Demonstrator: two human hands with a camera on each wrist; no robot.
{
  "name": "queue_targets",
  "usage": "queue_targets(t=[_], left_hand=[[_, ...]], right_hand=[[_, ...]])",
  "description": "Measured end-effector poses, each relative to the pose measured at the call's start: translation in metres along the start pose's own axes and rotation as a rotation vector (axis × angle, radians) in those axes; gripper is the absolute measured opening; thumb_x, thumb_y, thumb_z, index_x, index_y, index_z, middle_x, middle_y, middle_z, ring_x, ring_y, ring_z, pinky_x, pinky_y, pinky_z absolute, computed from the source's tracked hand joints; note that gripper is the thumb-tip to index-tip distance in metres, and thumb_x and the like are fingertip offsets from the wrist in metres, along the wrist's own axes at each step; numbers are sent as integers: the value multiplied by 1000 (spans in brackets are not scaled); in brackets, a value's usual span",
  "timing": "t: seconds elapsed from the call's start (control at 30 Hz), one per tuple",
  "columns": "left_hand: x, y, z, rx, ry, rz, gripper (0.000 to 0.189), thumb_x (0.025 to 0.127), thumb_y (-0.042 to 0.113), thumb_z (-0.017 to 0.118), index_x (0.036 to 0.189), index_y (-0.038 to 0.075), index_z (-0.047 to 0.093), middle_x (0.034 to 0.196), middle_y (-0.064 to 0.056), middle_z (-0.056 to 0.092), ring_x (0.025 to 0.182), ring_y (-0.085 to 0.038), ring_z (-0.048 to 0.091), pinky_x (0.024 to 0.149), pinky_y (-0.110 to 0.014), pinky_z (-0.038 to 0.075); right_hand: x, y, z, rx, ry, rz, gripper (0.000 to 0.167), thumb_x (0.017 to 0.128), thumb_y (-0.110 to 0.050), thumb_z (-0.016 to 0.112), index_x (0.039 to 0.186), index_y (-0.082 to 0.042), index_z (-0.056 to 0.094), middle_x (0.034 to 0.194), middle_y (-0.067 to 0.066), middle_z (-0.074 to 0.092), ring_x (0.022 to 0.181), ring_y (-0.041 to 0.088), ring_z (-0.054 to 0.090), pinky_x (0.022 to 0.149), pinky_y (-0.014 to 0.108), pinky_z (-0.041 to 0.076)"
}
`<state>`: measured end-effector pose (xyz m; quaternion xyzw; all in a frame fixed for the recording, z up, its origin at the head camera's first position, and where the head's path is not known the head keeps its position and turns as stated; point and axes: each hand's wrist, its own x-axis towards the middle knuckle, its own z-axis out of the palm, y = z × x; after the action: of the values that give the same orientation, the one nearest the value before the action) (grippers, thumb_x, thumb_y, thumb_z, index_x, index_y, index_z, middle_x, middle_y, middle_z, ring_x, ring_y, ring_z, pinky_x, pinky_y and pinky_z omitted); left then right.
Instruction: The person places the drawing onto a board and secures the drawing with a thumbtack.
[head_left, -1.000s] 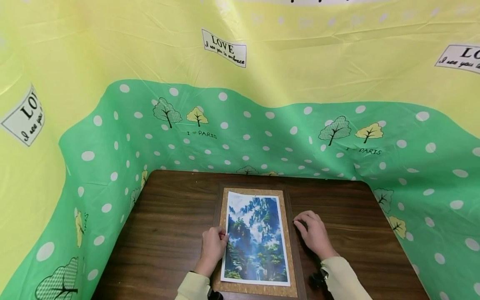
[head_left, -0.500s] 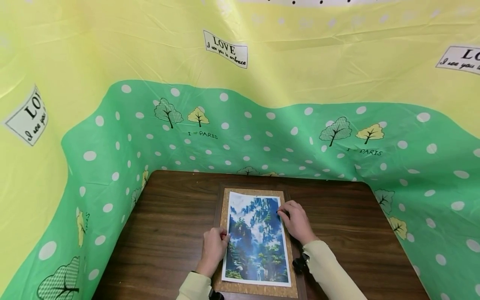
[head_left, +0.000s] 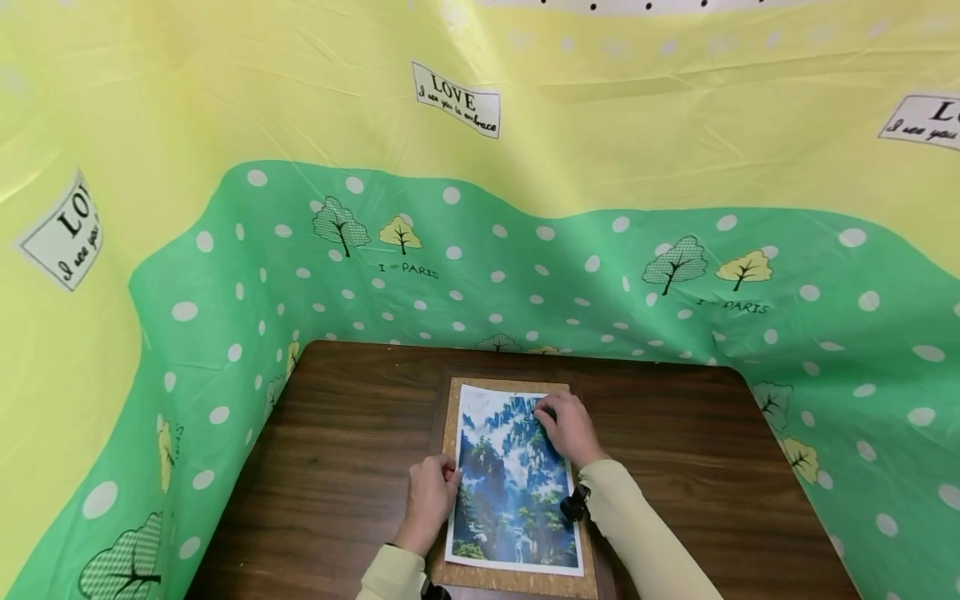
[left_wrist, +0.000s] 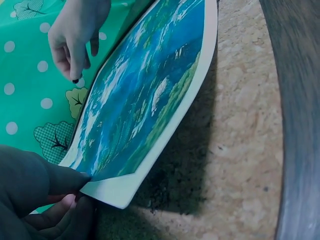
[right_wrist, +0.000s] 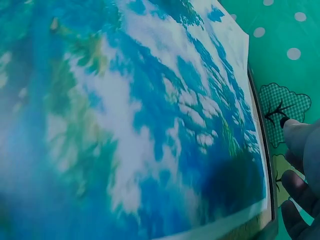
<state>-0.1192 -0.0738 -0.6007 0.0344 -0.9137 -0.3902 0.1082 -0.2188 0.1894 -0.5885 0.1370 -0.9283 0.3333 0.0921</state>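
A landscape print (head_left: pixel 510 492) with a white border lies over a framed cork board (left_wrist: pixel 245 125). My left hand (head_left: pixel 429 500) pinches the print's left edge between thumb and fingers; in the left wrist view that edge is lifted off the cork. Over the print's upper right part hovers my right hand (head_left: pixel 570 429). It pinches a small black thing (right_wrist: pixel 284 121), pin-like but too small to identify, at the fingertips. In the left wrist view this right hand (left_wrist: pixel 80 40) is apart from the paper. The print's top right corner is hidden behind it in the head view.
The board's dark frame (left_wrist: pixel 292 125) rests on a brown wooden table (head_left: pixel 337 442). A green and yellow patterned cloth (head_left: pixel 420 292) surrounds the table's back and sides.
My right hand has moved left and slightly away from me, from the table right of the board to above the print's upper right. The left hand stays at the left edge.
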Motion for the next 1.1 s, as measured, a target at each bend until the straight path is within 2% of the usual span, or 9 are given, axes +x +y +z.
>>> queue_targets(t=[0.2, 0.43, 0.63, 0.87, 1.1], left_hand=[[-2, -1, 1, 10, 15, 12, 23, 82, -2, 84, 72, 11, 67, 63, 6, 57, 57, -7, 50, 54, -26, 44], [-1, -1, 2, -3, 15, 5, 23, 82, -2, 84, 72, 11, 68, 63, 7, 58, 58, -7, 51, 56, -26, 45], [0, -3, 4, -7, 24, 15, 21, 81, -1, 85, 74, 11, 69, 64, 7, 59, 59, -7, 52, 56, -26, 46], [1, -6, 3, -19, 27, 27, 16, 79, 0, 86, 75, 9, 74, 64, 6, 63, 59, -8, 57, 58, -27, 49], [1, -8, 2, -36, 21, 12, 13, 80, 1, 87, 78, 9, 77, 65, 5, 66, 59, -8, 58, 58, -26, 50]], right_hand=[[10, -1, 11, -18, -7, -4, 9, 101, -14, 71, 104, -9, 78, 118, 13, 68, 109, 34, 64, 94, 56, 53], [19, 2, 22, -34, -4, -2, 7, 101, -13, 72, 101, -10, 77, 115, 12, 69, 100, 30, 67, 87, 53, 55], [25, 3, 26, -32, -13, 24, 8, 101, -13, 71, 100, -10, 78, 115, 13, 70, 104, 31, 66, 90, 52, 54], [30, 8, 33, -21, -4, 39, 7, 100, -12, 72, 99, -10, 78, 108, 11, 70, 100, 30, 64, 88, 51, 53], [33, 6, 34, -18, -4, 48, 5, 99, -11, 73, 97, -9, 77, 102, 11, 67, 95, 30, 62, 85, 52, 52]])
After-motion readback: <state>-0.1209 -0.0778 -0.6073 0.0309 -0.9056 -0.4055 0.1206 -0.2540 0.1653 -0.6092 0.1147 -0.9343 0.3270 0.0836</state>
